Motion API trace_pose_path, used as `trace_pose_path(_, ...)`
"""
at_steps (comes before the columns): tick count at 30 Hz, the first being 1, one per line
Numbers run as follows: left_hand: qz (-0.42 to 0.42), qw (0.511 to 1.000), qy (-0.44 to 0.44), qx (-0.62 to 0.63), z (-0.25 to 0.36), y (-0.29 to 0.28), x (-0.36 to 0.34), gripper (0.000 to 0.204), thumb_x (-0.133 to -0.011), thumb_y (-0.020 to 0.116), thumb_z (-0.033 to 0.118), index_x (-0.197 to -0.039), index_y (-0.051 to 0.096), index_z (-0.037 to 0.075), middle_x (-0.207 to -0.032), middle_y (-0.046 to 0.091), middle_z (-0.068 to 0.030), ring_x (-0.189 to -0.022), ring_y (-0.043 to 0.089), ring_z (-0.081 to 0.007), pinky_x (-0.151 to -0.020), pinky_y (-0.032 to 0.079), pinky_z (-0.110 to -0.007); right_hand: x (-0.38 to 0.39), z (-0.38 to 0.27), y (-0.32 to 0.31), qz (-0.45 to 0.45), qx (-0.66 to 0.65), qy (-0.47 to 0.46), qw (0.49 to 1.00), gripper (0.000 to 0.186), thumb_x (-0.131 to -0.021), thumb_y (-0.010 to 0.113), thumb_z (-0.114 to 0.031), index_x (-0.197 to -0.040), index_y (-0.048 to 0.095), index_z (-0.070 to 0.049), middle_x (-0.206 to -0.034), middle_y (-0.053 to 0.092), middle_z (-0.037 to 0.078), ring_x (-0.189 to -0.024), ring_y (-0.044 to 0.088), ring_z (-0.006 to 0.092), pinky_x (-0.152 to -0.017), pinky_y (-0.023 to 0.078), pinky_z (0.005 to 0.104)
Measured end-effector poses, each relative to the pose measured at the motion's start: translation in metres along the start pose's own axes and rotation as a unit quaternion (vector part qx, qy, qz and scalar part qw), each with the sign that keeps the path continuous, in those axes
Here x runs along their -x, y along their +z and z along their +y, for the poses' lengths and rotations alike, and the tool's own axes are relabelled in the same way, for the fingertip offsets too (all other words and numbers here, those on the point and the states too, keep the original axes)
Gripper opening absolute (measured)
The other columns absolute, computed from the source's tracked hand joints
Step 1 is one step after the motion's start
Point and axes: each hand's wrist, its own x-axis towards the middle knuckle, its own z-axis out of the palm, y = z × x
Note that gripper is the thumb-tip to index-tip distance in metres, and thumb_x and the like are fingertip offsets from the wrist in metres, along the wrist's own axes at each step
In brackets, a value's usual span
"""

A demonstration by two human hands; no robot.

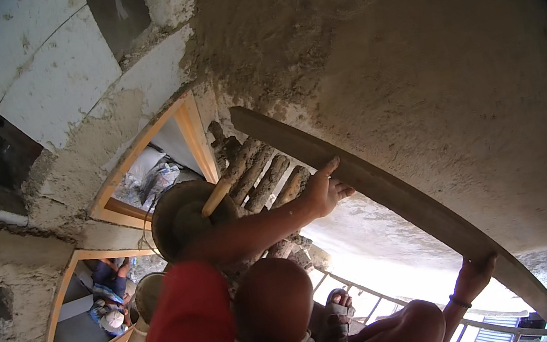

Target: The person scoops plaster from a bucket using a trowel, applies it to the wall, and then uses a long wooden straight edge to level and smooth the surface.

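Neither of my hands shows in the head view. Below me a person in a red shirt (184, 333) crouches facing a wet, grey-brown plastered wall (415, 79). This person presses a long flat straightedge board (389, 189) slantwise against the plaster. One of their hands (326, 190) grips its upper part. Their other hand (473, 277), with a dark wrist band, holds it near the lower end.
Rough log scaffold poles (263, 172) run beside the wall. A round metal pan (178, 220) with a wooden handle sits behind the person's shoulder. Two wooden window frames (189, 123) open at left; another person (110, 298) is visible through the lower one. A sandalled foot (337, 303) rests near a railing.
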Motion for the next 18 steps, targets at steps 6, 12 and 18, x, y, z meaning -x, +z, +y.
trace_pose_path(6, 0.087, 0.976, -0.053, -0.195, 0.001, -0.019, -0.020, 0.049, -0.098, 0.047, 0.042, -0.128, 0.044, 0.004, -0.118, 0.055, -0.0242, -0.111, 0.055, -0.0362, -0.090, 0.047, -0.046, 0.002, 0.039, 0.020, -0.036, -0.467, 0.248, 0.848, 0.039, -0.098, 0.049, -0.028, -0.128, 0.050, -0.003, -0.129, 0.054, 0.017, -0.115, 0.055, 0.0291, -0.095, 0.047, 0.0466)
trace_pose_path(12, 0.204, 0.960, 0.015, -0.193, -0.033, -0.053, -0.088, 0.050, -0.096, 0.053, 0.037, -0.131, 0.040, 0.004, -0.123, 0.053, -0.0238, -0.111, 0.056, -0.0399, -0.092, 0.049, -0.049, -0.015, 0.114, 0.074, -0.088, -0.492, 0.321, 0.804, 0.038, -0.099, 0.045, -0.024, -0.132, 0.046, -0.003, -0.130, 0.052, 0.018, -0.117, 0.053, 0.0331, -0.091, 0.051, 0.0479)
trace_pose_path(18, 0.343, 0.932, 0.095, -0.060, -0.054, -0.093, -0.146, 0.059, -0.093, 0.060, 0.039, -0.136, 0.037, 0.005, -0.136, 0.044, -0.0180, -0.123, 0.047, -0.0391, -0.100, 0.042, -0.058, -0.014, 0.154, 0.137, -0.094, -0.445, 0.352, 0.818, 0.056, -0.079, 0.072, 0.001, -0.129, 0.047, 0.006, -0.099, 0.065, 0.017, -0.089, 0.064, 0.0227, -0.076, 0.055, 0.0302)
